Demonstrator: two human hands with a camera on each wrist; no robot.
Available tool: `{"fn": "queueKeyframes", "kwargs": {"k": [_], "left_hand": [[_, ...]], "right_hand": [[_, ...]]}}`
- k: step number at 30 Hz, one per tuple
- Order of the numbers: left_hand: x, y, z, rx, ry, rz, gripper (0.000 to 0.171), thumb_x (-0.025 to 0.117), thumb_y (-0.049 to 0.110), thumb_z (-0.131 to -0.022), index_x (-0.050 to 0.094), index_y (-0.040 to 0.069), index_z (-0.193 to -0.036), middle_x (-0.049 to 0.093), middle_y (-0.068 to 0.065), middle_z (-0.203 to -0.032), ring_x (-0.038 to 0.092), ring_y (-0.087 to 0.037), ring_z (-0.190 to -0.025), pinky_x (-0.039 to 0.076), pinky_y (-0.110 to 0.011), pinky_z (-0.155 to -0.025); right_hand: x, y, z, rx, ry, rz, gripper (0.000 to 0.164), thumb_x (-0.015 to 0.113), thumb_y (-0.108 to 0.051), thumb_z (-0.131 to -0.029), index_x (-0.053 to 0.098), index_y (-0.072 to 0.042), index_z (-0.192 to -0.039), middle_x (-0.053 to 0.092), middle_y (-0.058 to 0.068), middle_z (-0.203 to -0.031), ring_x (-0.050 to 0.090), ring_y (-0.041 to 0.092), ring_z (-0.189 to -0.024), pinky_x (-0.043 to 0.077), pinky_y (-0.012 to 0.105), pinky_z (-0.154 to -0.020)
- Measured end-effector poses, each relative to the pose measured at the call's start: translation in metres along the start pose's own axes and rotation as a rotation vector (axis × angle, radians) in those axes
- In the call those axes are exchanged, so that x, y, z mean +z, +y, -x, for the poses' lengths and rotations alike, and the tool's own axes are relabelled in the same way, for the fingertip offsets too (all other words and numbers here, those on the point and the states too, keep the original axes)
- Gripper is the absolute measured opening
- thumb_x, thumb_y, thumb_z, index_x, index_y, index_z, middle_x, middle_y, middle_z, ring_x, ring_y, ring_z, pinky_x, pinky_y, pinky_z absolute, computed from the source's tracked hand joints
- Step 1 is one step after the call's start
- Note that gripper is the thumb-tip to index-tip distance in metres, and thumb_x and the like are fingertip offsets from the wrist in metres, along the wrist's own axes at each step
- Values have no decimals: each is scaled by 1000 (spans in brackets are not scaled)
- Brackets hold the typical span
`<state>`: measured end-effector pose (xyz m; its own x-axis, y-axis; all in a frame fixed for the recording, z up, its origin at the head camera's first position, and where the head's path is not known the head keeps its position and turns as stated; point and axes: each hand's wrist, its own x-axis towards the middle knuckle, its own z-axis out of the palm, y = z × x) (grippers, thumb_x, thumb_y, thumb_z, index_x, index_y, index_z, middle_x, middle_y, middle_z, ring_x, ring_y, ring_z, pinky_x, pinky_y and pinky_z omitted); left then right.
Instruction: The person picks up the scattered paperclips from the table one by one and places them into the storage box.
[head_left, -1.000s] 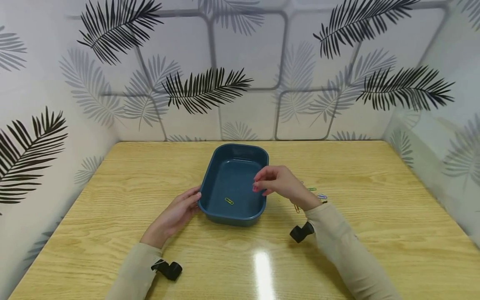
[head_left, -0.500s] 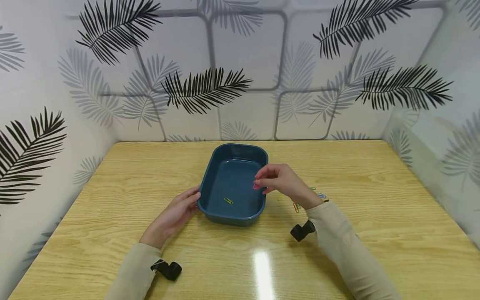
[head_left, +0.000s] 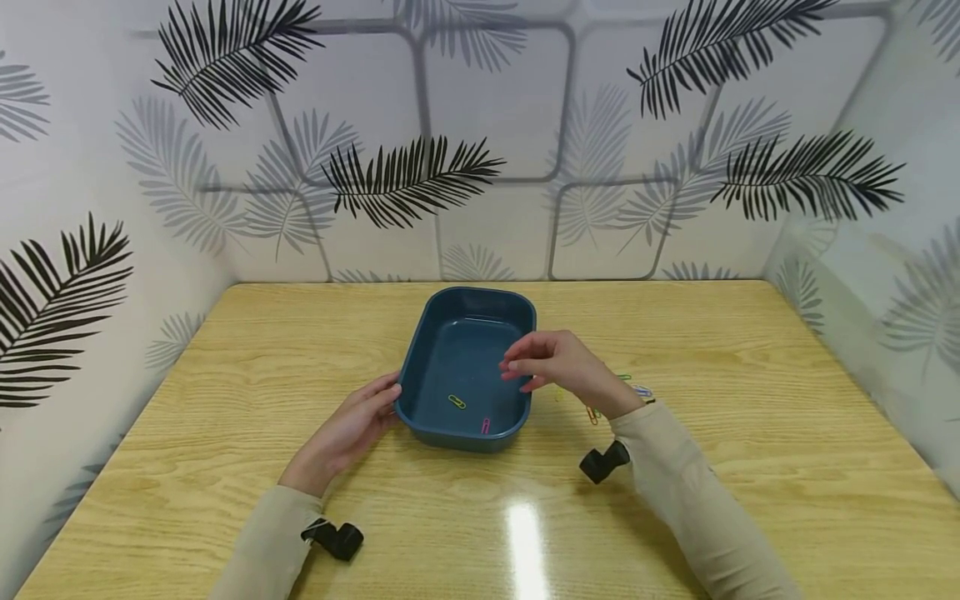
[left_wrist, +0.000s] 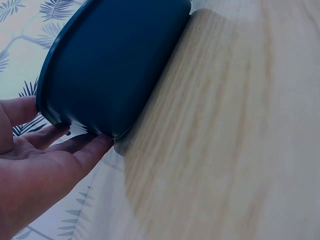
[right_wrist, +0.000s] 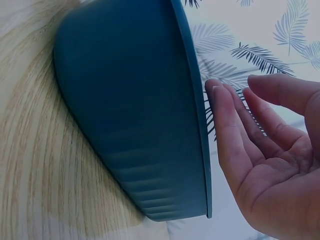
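A dark blue plastic tray [head_left: 465, 439] sits on the table, with a yellow paper clip [head_left: 457, 402] and a pink paper clip [head_left: 485, 426] on its floor. My left hand [head_left: 365, 420] touches the tray's near left side; in the left wrist view its fingertips [left_wrist: 102, 144] lie against the outer wall and the thumb meets the rim. Above the tray's right rim hovers my right hand [head_left: 558, 364]. In the right wrist view its thumb and fingers [right_wrist: 227, 130] stand apart, and nothing is between them.
Several loose paper clips [head_left: 592, 415] lie on the wooden table [head_left: 420, 517] right of the tray, partly hidden by the right hand and wrist. Behind the table rises a leaf-patterned wall [head_left: 495, 225]. Each wrist wears a small black camera [head_left: 603, 463].
The pink paper clip has left my right hand's fingertips and now lies on the tray's floor. Those fingers have parted slightly. The left hand and tray have stayed put.
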<state>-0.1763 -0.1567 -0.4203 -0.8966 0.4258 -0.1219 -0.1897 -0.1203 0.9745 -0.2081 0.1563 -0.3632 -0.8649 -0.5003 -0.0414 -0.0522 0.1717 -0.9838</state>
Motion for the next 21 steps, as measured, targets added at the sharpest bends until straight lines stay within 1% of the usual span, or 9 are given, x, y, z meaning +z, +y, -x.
{"fn": "queueKeyframes", "kwargs": {"k": [6, 10, 12, 17, 21], "left_hand": [[0, 0, 0, -6, 0, 2, 52, 35, 14, -106, 17, -6, -151, 23, -25, -153, 30, -33, -137, 33, -33, -107], [0, 0, 0, -5, 0, 2, 52, 35, 14, -106, 17, -6, -151, 24, -25, -153, 30, -33, -137, 33, -33, -107], [0, -1, 0, -4, 3, 1, 52, 36, 14, -106, 18, -6, -151, 24, -25, -153, 31, -33, -136, 34, -33, -107], [0, -1, 1, -1, 1, 2, 52, 36, 14, -106, 18, -6, -151, 24, -26, -153, 31, -32, -136, 35, -32, -106], [0, -1, 1, -1, -1, 5, 52, 35, 13, -106, 17, -6, -151, 24, -25, -153, 31, -32, -136, 33, -33, -107]], "right_hand": [[-2, 2, 2, 2, -7, 17, 28, 62, -10, -95, 60, 9, -115, 66, 20, -112, 66, 25, -99, 56, 39, -78], [-8, 5, 6, 5, 2, 31, 31, 64, -13, -94, 60, 7, -117, 67, 18, -112, 66, 25, -98, 55, 43, -80], [-12, 5, 9, 1, 11, 39, 31, 64, -14, -94, 60, 7, -117, 67, 19, -112, 66, 25, -98, 53, 47, -82], [-25, 5, 11, -26, 63, 85, 33, 63, -13, -95, 59, 9, -119, 67, 20, -109, 66, 24, -94, 52, 49, -82], [-38, 6, 11, -17, 137, 138, 32, 64, -15, -95, 61, 7, -117, 67, 20, -109, 66, 23, -93, 54, 44, -81]]}}
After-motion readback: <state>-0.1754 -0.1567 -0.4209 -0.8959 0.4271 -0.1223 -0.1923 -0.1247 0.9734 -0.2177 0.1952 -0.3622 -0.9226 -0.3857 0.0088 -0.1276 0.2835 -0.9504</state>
